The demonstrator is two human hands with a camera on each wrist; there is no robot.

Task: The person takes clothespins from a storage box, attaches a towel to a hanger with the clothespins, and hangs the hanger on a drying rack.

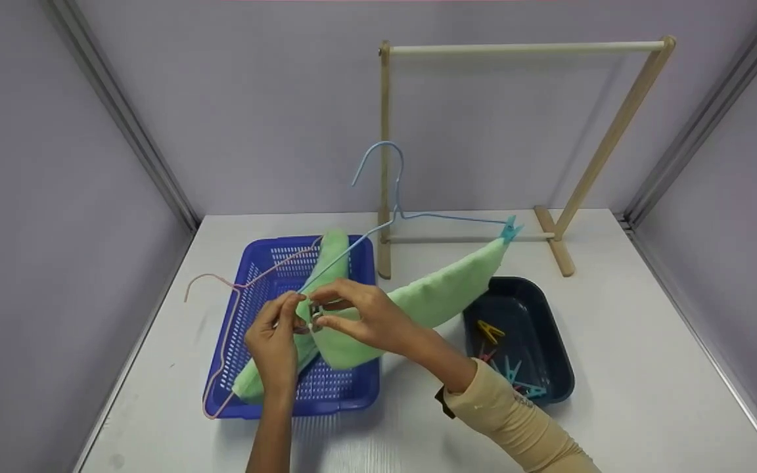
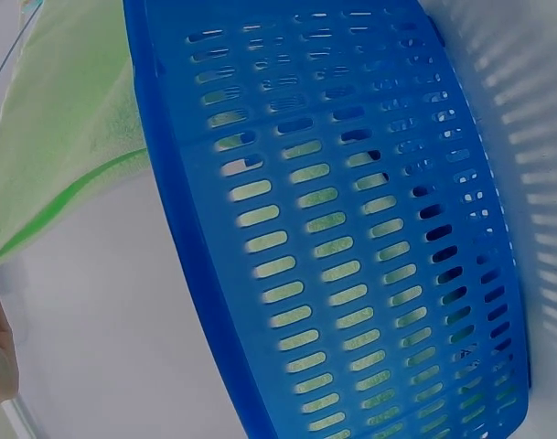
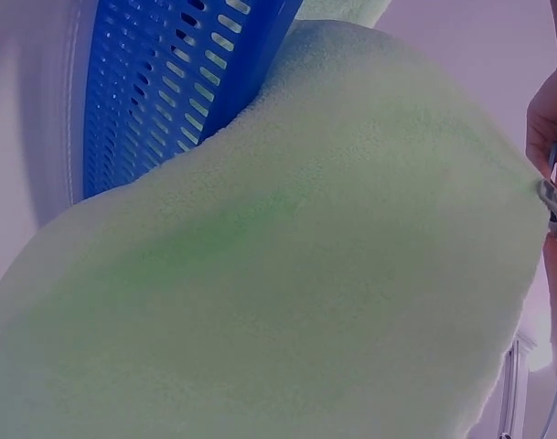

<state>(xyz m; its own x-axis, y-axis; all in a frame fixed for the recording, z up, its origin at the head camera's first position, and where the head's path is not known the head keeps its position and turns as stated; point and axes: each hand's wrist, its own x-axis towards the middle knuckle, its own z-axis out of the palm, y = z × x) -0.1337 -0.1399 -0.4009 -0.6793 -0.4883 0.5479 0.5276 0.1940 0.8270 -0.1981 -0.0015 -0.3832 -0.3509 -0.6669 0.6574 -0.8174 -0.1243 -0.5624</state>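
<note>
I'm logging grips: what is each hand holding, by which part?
Left hand: blue hanger, by its nearer end. Right hand: silvery clip, pinched; exactly where is unclear.

From the right hand (image 1: 368,318): basket (image 1: 352,397) crowds 9 o'clock, green cloth (image 1: 447,286) blocks 2, dark tray (image 1: 536,315) sits at 3, rack post (image 1: 385,105) stands up at 12. Past the tray, bare surface (image 1: 641,328) leaves loads of room at 3, tbh.
</note>
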